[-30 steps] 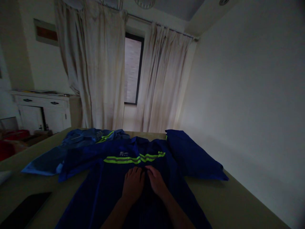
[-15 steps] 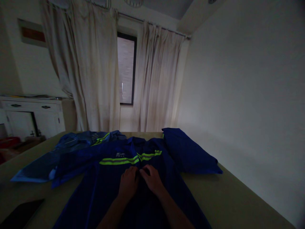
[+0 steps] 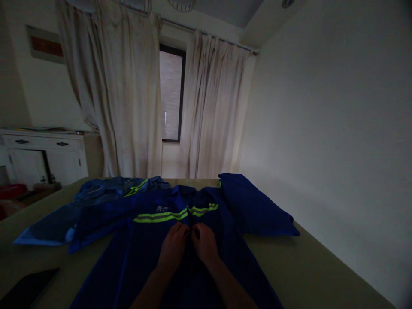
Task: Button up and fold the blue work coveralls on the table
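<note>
A dark blue work jacket [image 3: 154,240] with yellow-green and grey reflective stripes lies spread out, collar away from me. My left hand [image 3: 175,241] is at its front opening just below the chest stripe, fingers curled and pinching the left front edge. Close beside it, my right hand [image 3: 203,241] has thumb and fingers bent together on the right front edge. The fingertips sit in dark shadow, so any button or zip between them cannot be made out. The jacket's left sleeve stretches out toward the bagged clothing.
A clear plastic bag [image 3: 48,225] with blue striped clothing lies at the left. Folded dark blue clothing [image 3: 254,206] rests at the right near the wall. A black flat object [image 3: 30,285] lies front left on the greenish surface [image 3: 309,266]. A white cabinet [image 3: 64,161] stands behind.
Both hands stay at the jacket's front opening. My right hand has shifted slightly right, and its fingers are more curled. The jacket and surrounding things stay in place.
</note>
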`<move>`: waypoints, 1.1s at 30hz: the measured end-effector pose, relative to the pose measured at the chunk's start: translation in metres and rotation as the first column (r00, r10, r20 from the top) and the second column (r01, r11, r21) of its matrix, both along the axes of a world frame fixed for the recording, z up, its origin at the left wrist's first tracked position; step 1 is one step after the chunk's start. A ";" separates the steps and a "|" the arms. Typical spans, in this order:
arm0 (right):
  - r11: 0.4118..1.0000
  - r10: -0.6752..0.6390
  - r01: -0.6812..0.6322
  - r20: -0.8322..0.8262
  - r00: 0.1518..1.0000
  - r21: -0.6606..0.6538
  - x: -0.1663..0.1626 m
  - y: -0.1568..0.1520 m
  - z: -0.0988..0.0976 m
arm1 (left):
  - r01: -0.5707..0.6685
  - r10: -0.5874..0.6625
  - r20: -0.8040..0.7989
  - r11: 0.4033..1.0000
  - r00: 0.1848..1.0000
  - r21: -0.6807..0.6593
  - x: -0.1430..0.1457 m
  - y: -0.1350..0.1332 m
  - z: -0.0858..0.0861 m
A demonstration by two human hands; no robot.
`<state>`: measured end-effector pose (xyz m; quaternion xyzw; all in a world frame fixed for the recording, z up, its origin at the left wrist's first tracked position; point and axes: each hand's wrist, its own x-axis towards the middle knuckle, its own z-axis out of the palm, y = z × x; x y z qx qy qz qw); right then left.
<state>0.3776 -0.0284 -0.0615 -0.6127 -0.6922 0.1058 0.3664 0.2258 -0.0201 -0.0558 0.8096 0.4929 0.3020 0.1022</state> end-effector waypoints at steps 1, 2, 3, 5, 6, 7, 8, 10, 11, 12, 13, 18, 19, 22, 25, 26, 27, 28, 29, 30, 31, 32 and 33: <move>1.000 0.023 -0.022 -0.023 0.999 0.006 0.000 0.001 0.000 | -0.009 0.009 -0.016 1.000 1.000 -0.014 0.001 0.000 0.000; 0.999 0.046 -0.045 -0.056 0.997 0.008 0.000 0.001 0.000 | -0.021 0.020 -0.027 0.999 0.999 -0.033 0.001 0.000 -0.001; 0.998 0.061 -0.061 -0.091 0.994 0.004 0.001 0.001 0.001 | -0.034 0.032 -0.036 0.998 0.999 -0.051 0.002 0.000 -0.001; 0.997 0.070 -0.073 -0.145 0.987 -0.015 0.002 0.001 0.002 | -0.052 0.048 -0.050 0.996 0.998 -0.078 0.002 0.000 -0.002; 0.997 0.069 -0.074 -0.156 0.985 -0.026 0.002 0.001 0.002 | -0.050 0.045 -0.058 0.995 0.997 -0.084 0.001 0.000 -0.001; 0.997 0.066 -0.073 -0.155 0.986 -0.036 0.002 0.001 0.002 | -0.041 0.036 -0.064 0.995 0.997 -0.088 0.001 0.001 -0.001; 0.997 0.065 -0.072 -0.147 0.987 -0.040 0.002 0.000 0.002 | -0.034 0.027 -0.071 0.995 0.997 -0.093 0.001 0.001 -0.001; 0.996 0.076 -0.082 -0.128 0.989 -0.037 0.003 0.000 0.001 | -0.029 0.019 -0.091 0.994 0.996 -0.102 0.001 0.000 0.000; 0.995 0.090 -0.095 -0.119 0.989 -0.034 0.003 0.000 0.000 | -0.031 0.020 -0.103 0.994 0.994 -0.104 0.001 0.000 0.000; 0.993 0.107 -0.111 -0.112 0.988 -0.029 0.003 0.000 0.000 | -0.036 0.024 -0.117 0.994 0.993 -0.102 0.001 0.000 0.000; 0.992 0.124 -0.127 -0.108 0.986 -0.024 0.003 0.001 -0.001 | -0.044 0.031 -0.133 0.994 0.991 -0.096 0.002 -0.001 0.000; 0.991 0.130 -0.132 -0.133 0.983 -0.010 0.002 0.002 -0.003 | -0.103 0.090 -0.164 0.992 0.982 -0.073 0.005 -0.003 0.000; 0.992 0.119 -0.122 -0.139 0.983 -0.012 0.002 0.001 -0.003 | -0.110 0.098 -0.162 0.992 0.982 -0.067 0.005 -0.004 0.000; 0.992 0.112 -0.122 -0.191 0.975 -0.044 0.002 0.000 0.001 | -0.103 0.093 -0.137 0.993 0.986 -0.066 0.004 -0.005 0.002; 0.987 0.119 -0.145 -0.281 0.952 -0.073 0.005 0.000 0.005 | -0.066 0.060 -0.073 0.994 0.996 -0.082 0.003 -0.005 0.004; 0.986 0.127 -0.154 -0.299 0.946 -0.070 0.006 0.001 0.006 | -0.054 0.050 -0.047 0.995 0.998 -0.084 0.002 -0.004 0.004; 0.984 0.140 -0.167 -0.311 0.940 -0.062 0.007 0.002 0.007 | -0.040 0.039 -0.023 0.996 0.999 -0.086 0.002 -0.004 0.004; 0.982 0.158 -0.184 -0.317 0.935 -0.053 0.008 0.002 0.007 | -0.029 0.029 0.000 0.996 1.000 -0.086 0.002 -0.004 0.004; 0.979 0.175 -0.199 -0.318 0.932 -0.044 0.008 0.003 0.007 | -0.022 0.024 0.018 0.996 1.000 -0.086 0.002 -0.004 0.003; 0.977 0.186 -0.209 -0.315 0.931 -0.040 0.008 0.003 0.007 | -0.022 0.025 0.030 0.996 0.999 -0.084 0.002 -0.003 0.001; 0.977 0.188 -0.211 -0.309 0.932 -0.041 0.008 0.003 0.008 | -0.028 0.030 0.035 0.996 0.999 -0.082 0.002 -0.003 0.000; 0.978 0.183 -0.206 -0.300 0.936 -0.045 0.007 0.002 0.008 | -0.038 0.040 0.033 0.996 0.999 -0.080 0.003 -0.003 -0.001; 0.980 0.171 -0.193 -0.290 0.942 -0.048 0.006 0.001 0.009 | -0.051 0.053 0.028 0.996 0.998 -0.080 0.003 -0.003 -0.003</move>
